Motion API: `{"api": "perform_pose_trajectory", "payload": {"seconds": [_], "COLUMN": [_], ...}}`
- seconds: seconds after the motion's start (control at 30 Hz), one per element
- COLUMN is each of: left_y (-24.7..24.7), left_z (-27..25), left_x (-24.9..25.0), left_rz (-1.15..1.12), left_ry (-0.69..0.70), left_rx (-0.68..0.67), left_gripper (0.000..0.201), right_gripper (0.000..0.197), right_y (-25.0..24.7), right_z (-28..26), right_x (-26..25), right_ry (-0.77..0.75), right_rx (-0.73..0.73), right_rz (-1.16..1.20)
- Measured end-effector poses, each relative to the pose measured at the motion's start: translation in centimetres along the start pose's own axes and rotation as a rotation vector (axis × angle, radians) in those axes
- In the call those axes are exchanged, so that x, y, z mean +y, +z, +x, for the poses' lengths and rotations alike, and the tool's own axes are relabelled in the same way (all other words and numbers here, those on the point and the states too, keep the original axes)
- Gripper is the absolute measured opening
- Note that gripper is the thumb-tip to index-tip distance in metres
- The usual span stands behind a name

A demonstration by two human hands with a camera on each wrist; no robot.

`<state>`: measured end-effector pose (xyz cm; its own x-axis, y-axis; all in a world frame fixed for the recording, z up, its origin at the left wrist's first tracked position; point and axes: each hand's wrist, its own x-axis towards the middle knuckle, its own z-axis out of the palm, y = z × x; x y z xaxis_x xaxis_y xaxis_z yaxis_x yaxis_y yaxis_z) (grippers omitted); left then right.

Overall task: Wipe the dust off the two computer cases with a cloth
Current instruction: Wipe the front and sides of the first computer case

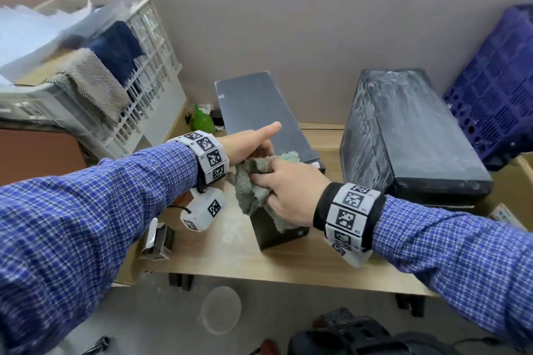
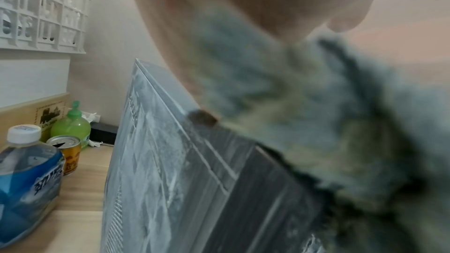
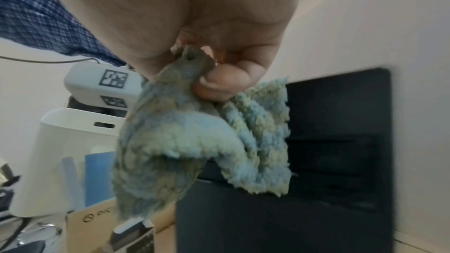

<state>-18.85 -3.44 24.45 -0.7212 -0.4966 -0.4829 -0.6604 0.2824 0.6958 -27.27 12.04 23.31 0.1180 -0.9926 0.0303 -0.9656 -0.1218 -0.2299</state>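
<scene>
Both hands are on the cloth (image 1: 255, 181) right at the front top edge of the left computer case (image 1: 259, 112), the dark tower standing on the wooden table (image 1: 288, 262). The right hand (image 1: 291, 196) has its fingers curled into the grey-green rag, and the right wrist view shows a fingertip (image 3: 214, 84) pinching a fold with a loose corner hanging free below it. The left hand (image 1: 248, 144) has its lower fingers tucked into the cloth while its index finger points straight out over the case's top. This looks like a regrip or a bunching-up of the rag rather than a stroke. The top of this case already reads fairly clean, but the left wrist view says otherwise about its side panel (image 2: 158, 161), streaked white with dust. The right computer case (image 1: 418, 135) sits well apart to the right, and it is chalky across its top and its near side, so plenty remains. To do this well, I'd fold the cloth into a flat pad with a cleaner face outward, since the rag looks soiled, then lay it flat on the panel and pull long overlapping strokes in one direction, away from the vents. Watch the dangling corner; left loose it may just drag dust about
</scene>
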Motion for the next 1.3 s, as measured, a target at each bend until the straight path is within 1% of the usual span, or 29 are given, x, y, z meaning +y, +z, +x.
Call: {"api": "perform_pose_trajectory", "payload": {"seconds": [0.13, 0.2, 0.3, 0.37, 0.43, 0.53, 0.6, 0.67, 0.73, 0.87, 0.93, 0.97, 1.03, 1.07, 1.13, 1.23, 1.3], "left_y": [0.1, 0.4, 0.4, 0.2, 0.0, 0.0, 0.0, 0.1, 0.4, 0.8, 0.8, 0.8, 1.0, 1.3, 2.2, 4.0, 4.8], "left_z": [-0.5, -0.6, -0.5, -0.2, 0.1, 0.1, -0.3, -0.6, -0.4, -0.1, -0.1, -0.2, -0.8, -1.1, -1.5, -1.2, -0.6], "left_x": [0.3, 0.3, 0.4, 0.2, -0.1, -0.3, -0.4, -0.3, 0.0, 0.0, -0.1, -0.3, -0.3, -0.2, 0.1, 0.6, 0.5], "left_rz": [-0.088, -0.107, -0.103, -0.112, -0.143, -0.166, -0.191, -0.196, -0.188, -0.172, -0.151, -0.082, 0.192, 0.311, 0.470, 0.706, 0.864], "left_ry": [0.011, 0.020, 0.016, 0.000, 0.016, 0.038, 0.025, 0.032, 0.056, 0.028, 0.023, 0.048, 0.133, 0.167, 0.233, 0.353, 0.395], "left_rx": [0.045, 0.057, 0.062, 0.062, 0.057, 0.055, 0.061, 0.086, 0.089, 0.133, 0.145, 0.145, 0.127, 0.127, 0.177, 0.273, 0.329], "left_gripper": [0.079, 0.076, 0.076, 0.079, 0.081, 0.076, 0.074, 0.072, 0.070, 0.059, 0.051, 0.048, 0.047, 0.047, 0.044, 0.055, 0.063], "right_gripper": [0.049, 0.049, 0.044, 0.042, 0.041, 0.043, 0.044, 0.045, 0.041, 0.040, 0.027, 0.021, 0.020, 0.020, 0.021, 0.022, 0.022], "right_y": [-3.2, -4.1, -3.5, -2.3, -1.3, -1.3, -2.3, -3.7, -4.8, -5.8, -5.7, -5.6, -5.3, -5.1, -4.7, -4.8, -4.8], "right_z": [-1.5, -1.4, -0.3, 0.7, 1.6, 2.4, 2.3, 1.8, 1.0, -0.3, -0.4, -0.5, -0.8, -0.9, -1.0, -0.5, 0.0], "right_x": [4.2, 5.0, 3.3, 1.3, -0.4, -1.0, 0.3, 2.7, 5.3, 8.6, 9.9, 10.5, 11.5, 12.0, 12.3, 12.0, 11.6], "right_ry": [0.108, 0.120, 0.057, 0.008, -0.011, 0.000, 0.050, 0.117, 0.181, 0.313, 0.393, 0.441, 0.517, 0.556, 0.622, 0.670, 0.648], "right_rx": [-0.123, -0.168, -0.161, -0.143, -0.154, -0.198, -0.231, -0.249, -0.254, -0.249, -0.239, -0.228, -0.184, -0.152, -0.082, -0.017, -0.023], "right_rz": [0.011, 0.017, 0.009, 0.074, 0.112, 0.065, 0.079, 0.084, 0.091, 0.146, 0.162, 0.185, 0.267, 0.345, 0.553, 0.811, 0.872]}}
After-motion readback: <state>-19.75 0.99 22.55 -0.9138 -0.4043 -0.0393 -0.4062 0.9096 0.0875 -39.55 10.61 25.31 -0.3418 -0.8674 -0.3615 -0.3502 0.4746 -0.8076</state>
